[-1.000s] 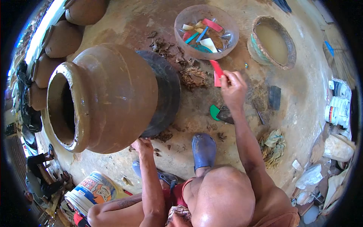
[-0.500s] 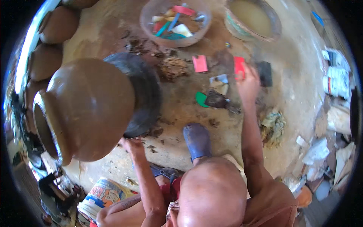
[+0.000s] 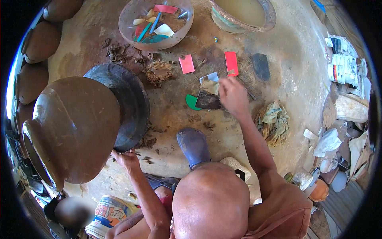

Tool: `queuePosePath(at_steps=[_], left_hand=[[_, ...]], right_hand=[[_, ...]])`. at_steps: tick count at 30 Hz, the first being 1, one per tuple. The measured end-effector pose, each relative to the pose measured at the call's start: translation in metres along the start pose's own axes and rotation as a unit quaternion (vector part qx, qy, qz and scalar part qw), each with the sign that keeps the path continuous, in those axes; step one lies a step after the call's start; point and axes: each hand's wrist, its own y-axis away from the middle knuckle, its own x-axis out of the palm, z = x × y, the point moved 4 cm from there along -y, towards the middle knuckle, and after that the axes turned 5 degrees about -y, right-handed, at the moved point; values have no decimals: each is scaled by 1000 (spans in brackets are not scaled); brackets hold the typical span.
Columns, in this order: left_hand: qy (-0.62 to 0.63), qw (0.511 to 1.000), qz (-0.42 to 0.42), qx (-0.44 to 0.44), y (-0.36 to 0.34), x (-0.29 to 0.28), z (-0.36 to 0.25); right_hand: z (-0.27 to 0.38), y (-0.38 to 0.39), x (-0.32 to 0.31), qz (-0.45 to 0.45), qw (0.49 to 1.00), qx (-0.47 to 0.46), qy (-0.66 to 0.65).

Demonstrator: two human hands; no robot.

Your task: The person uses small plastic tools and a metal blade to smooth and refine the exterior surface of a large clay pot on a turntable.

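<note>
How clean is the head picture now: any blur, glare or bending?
All in the head view: blurred patch beside the bucket; bright strip along the left rim by the small pots; bending toward black corners; big pot and right hand fairly clear.

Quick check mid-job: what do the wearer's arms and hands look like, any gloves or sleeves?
No gloves show: the left hand and right hand are bare, as are both forearms. No watch or cable shows at the wrists; rings would be too small to tell. Reddish-brown cloth, apparently a short sleeve, covers the right shoulder.
</note>
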Motion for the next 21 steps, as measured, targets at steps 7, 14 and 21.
queuePosePath(at_steps=[7,14,21], left_hand=[[-15,999,-33,-4,5,5,2],[-4,1000,-15,17,-2,3,-1],[-11,999,-31,29,2,7,-1]], right_hand=[[-12,78,15,78,995,9,68],[-37,80,1,40,996,43,-72],[-45,59,-23,-119,990,13,78]])
